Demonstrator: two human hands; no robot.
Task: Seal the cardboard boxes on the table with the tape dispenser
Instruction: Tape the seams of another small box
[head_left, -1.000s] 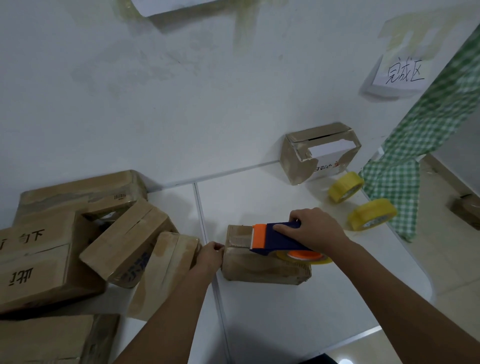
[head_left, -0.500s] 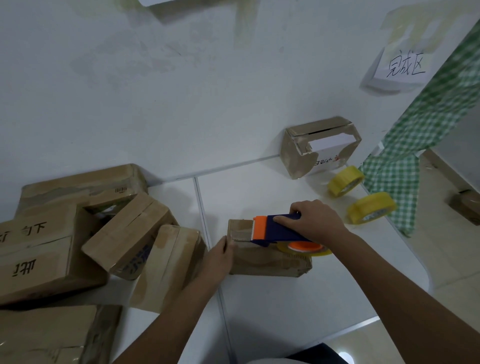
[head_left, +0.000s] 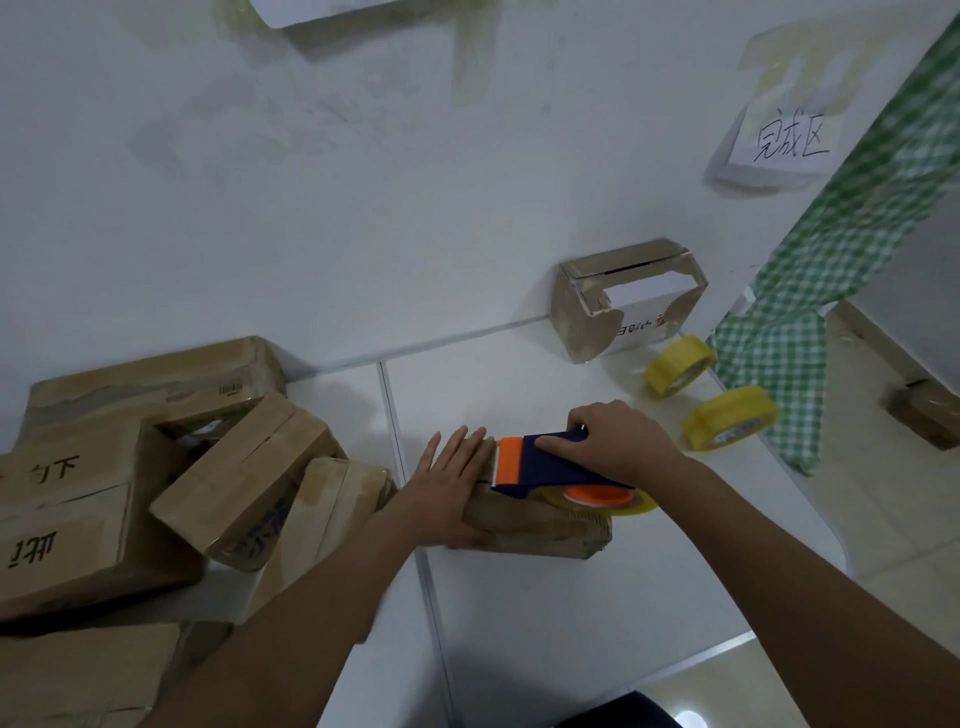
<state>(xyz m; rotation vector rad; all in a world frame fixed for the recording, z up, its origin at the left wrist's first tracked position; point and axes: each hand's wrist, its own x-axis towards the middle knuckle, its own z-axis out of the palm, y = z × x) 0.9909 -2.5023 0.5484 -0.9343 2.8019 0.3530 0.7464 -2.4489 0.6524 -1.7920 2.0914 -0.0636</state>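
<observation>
Since half a second ago my left hand (head_left: 451, 488) has slid up from the box's near-left corner onto its top, and the dispenser has crept a little further left along the lid.

From the head view, the one view I have, that left hand lies flat with fingers spread, pressing the left end of the small cardboard box (head_left: 540, 525) at table centre. My right hand (head_left: 618, 441) is clamped around the blue handle of the tape dispenser (head_left: 545, 465), whose orange blade end sits on the box top just beside my left fingertips; the tape roll hangs past the box's right end at 3 o'clock.

I judge this as the close of one taping pass: the strip looks laid along the lid and the blade is near the far end. Next I reckon on tipping the blade down to cut, keeping my left fingers clear of the teeth, then smoothing the tail.

Room is fair. At 9 o'clock the pile of boxes (head_left: 156, 467) lies close by, so leftward travel is short. At 1 o'clock two yellow tape rolls (head_left: 727, 415) sit near the table (head_left: 519, 649) edge, with an open-fronted box (head_left: 623, 301) behind them against the wall. The near edge at 6 o'clock is well apart from the work.
</observation>
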